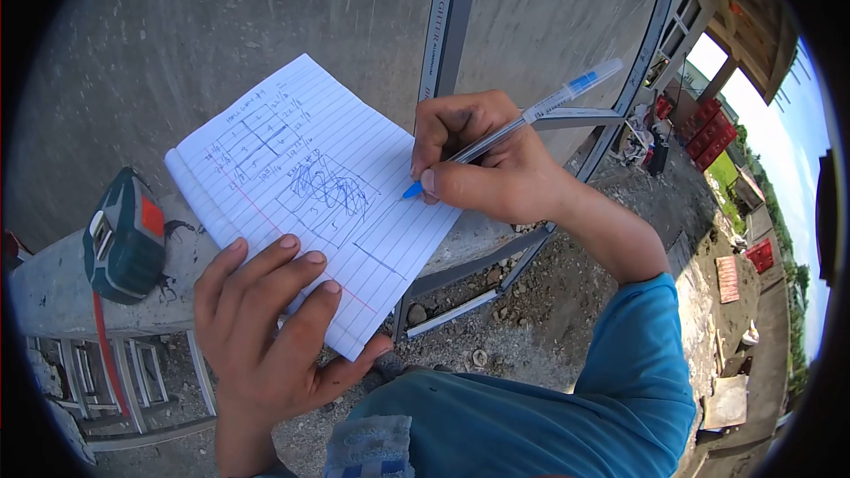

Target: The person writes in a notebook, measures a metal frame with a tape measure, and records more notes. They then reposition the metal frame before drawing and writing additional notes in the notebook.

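Note:
A lined notepad (354,159) rests tilted on a concrete ledge, with handwritten numbers, grid sketches and a scribbled-over patch in blue ink. My right hand (496,164) grips a clear ballpoint pen (553,102) with a blue tip and a clear cap on its back end. The tip is at the page, near drawn lines. My left hand (266,319) lies with fingers spread over the pad's lower left edge, its thumb beside the lower corner. Left of the pad, a dark green tape measure (128,239) with an orange patch stands on the ledge.
The concrete ledge (53,301) runs below the pad. Metal frames (447,26) stand against a grey wall (266,9). A ladder-like metal frame (133,381) lies at lower left, beside a red strip (108,354). Red crates (708,133) and rubble are at right.

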`<state>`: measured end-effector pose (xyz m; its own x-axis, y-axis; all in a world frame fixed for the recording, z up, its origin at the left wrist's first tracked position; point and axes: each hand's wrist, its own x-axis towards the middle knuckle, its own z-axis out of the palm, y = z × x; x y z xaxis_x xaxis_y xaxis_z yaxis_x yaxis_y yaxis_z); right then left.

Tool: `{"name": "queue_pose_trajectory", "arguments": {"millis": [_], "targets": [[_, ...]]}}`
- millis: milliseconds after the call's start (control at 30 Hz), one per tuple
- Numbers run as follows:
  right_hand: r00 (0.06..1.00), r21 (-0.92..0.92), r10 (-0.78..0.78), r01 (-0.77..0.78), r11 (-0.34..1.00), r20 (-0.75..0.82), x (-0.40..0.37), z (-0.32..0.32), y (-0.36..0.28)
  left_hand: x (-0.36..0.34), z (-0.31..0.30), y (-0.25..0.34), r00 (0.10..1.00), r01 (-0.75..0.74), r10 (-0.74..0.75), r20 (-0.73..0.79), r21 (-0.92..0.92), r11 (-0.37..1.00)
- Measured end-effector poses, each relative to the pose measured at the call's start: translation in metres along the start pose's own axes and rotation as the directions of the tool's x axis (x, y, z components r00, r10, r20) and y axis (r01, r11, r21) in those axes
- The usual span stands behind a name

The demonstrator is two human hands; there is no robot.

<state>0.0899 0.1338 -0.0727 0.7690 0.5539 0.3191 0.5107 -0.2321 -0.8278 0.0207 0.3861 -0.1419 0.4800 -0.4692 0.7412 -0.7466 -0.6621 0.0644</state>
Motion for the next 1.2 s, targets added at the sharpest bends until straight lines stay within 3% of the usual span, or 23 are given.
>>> {"name": "queue_pose_trajectory", "arguments": {"millis": [433,533,900,1200], "targets": [[0.999,-0.002,-0.044,0.044,0.999,0.021,0.003,0.001,0.000,-0.002,0.000,-0.002,1.000,-0.017,0.016,0.015,0.010,1.000],[0.991,-0.011,-0.130,0.130,0.991,0.020,0.006,0.010,-0.001,-0.001,0.001,-0.002,1.000,-0.019,0.019,0.006,0.018,1.000],[0.987,-0.054,-0.081,0.090,0.995,0.142,0.013,0.023,-0.008,0.000,0.001,0.000,1.000,-0.005,0.005,0.002,0.016,1.000],[0.984,0.004,-0.160,0.160,0.987,0.076,0.012,0.026,-0.002,-0.001,0.003,-0.002,1.000,-0.023,0.023,-0.007,0.031,0.999]]}}
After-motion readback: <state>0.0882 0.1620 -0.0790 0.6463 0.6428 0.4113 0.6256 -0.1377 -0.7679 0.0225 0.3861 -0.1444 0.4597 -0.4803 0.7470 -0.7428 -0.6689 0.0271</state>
